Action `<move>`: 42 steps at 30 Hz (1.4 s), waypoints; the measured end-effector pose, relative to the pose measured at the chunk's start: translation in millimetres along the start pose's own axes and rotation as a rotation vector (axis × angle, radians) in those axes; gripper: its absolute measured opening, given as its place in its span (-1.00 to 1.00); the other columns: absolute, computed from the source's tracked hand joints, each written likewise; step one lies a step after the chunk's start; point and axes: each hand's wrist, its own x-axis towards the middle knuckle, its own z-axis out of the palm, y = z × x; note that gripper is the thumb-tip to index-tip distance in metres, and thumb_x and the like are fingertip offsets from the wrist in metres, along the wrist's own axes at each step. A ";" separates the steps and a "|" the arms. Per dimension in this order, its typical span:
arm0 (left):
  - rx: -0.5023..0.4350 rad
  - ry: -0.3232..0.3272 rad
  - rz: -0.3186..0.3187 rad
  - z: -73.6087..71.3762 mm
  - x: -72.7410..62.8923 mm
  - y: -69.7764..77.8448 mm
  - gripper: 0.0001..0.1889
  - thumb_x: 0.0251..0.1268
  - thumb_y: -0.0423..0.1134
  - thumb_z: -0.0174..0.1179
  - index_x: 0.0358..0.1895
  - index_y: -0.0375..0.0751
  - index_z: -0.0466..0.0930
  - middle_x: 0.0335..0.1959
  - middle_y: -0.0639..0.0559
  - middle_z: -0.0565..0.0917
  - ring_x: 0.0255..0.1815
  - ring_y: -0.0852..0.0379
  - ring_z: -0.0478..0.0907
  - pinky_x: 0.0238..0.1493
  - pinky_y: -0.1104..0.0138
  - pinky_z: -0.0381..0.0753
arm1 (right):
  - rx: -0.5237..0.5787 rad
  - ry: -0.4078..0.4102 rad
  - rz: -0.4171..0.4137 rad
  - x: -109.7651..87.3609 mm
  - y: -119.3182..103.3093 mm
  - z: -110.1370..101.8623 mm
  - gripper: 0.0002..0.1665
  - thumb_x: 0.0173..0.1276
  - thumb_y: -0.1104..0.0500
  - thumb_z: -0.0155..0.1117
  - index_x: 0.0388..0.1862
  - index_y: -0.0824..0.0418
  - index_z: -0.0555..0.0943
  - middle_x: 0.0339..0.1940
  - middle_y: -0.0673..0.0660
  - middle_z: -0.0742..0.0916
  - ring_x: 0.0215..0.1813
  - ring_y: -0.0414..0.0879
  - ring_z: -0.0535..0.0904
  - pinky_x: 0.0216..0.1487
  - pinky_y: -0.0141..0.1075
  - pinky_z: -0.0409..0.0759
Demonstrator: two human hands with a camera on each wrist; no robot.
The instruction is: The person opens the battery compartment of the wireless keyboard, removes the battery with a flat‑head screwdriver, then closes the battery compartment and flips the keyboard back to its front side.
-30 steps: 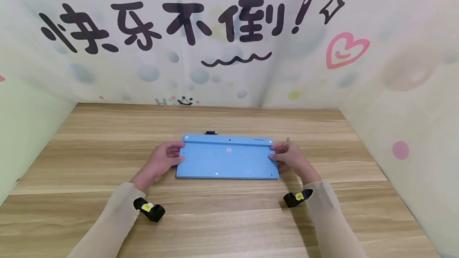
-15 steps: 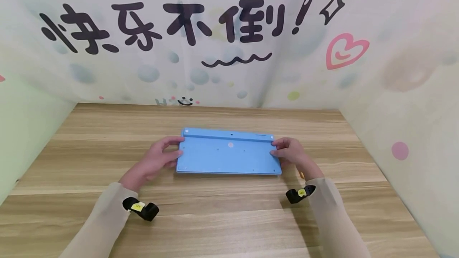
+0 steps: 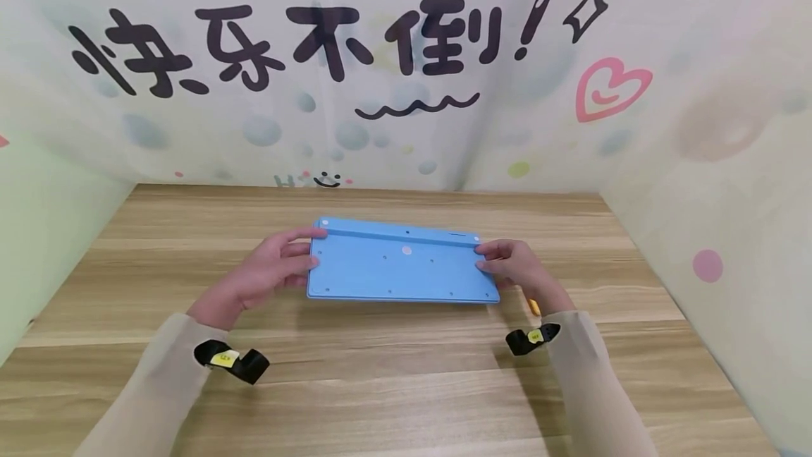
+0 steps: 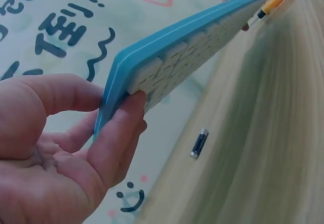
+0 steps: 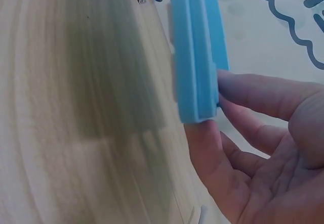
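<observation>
A light-blue keyboard point(image 3: 406, 270) is held back side up above the table, its underside showing small screw holes and pale round pads. My left hand point(image 3: 260, 270) grips its left end, thumb on the blue back and fingers under the white keys point(image 4: 167, 64), as the left wrist view shows. At the opposite end my right hand point(image 3: 517, 263) pinches the keyboard between thumb and fingers. The head view has the keyboard tilted, left end a little higher.
On the wooden table point(image 3: 393, 386) a small dark battery point(image 4: 200, 143) lies beneath the keyboard, hidden in the head view. An orange-handled screwdriver point(image 4: 273, 2) lies by the right hand. A printed cloth point(image 3: 406, 139) hangs at the table's back edge.
Both hands have raised the keyboard off the table and tilted it, left end higher. The battery behind it has become hidden in the head view, and the orange handle by the right wrist has come into sight.
</observation>
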 end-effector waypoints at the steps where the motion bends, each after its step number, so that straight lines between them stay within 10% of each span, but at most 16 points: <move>1: 0.003 -0.011 0.003 0.5 -0.5 3.3 -0.44 0.30 -0.40 0.02 0.34 -0.37 0.08 0.25 -0.43 0.22 -0.09 0.00 0.52 -0.15 0.26 0.57 | 0.003 0.000 0.001 0.2 -0.3 0.2 -0.54 0.20 0.16 0.31 0.07 0.27 0.51 -0.03 0.23 0.53 -0.05 0.05 0.46 -0.18 -0.09 0.58; 14: 0.007 -0.007 0.059 10.1 -6.2 39.2 -0.44 0.31 -0.44 -0.05 0.36 -0.35 0.03 0.22 -0.40 0.21 -0.08 -0.12 0.47 -0.18 0.19 0.58 | 0.039 -0.001 -0.015 3.0 -3.3 7.4 -0.52 0.21 0.16 0.29 0.12 0.24 0.50 0.06 0.24 0.54 0.00 0.05 0.48 -0.16 -0.09 0.58; 42: 0.163 0.222 0.056 30.5 -17.5 106.0 -0.47 0.20 -0.48 0.00 0.29 -0.22 0.30 0.19 -0.23 0.39 -0.06 -0.19 0.49 -0.25 0.15 0.60 | -0.008 0.079 -0.183 -16.1 -26.6 42.2 -0.43 0.19 0.14 0.30 0.21 0.17 0.45 0.24 0.23 0.42 0.20 0.14 0.38 0.05 -0.02 0.45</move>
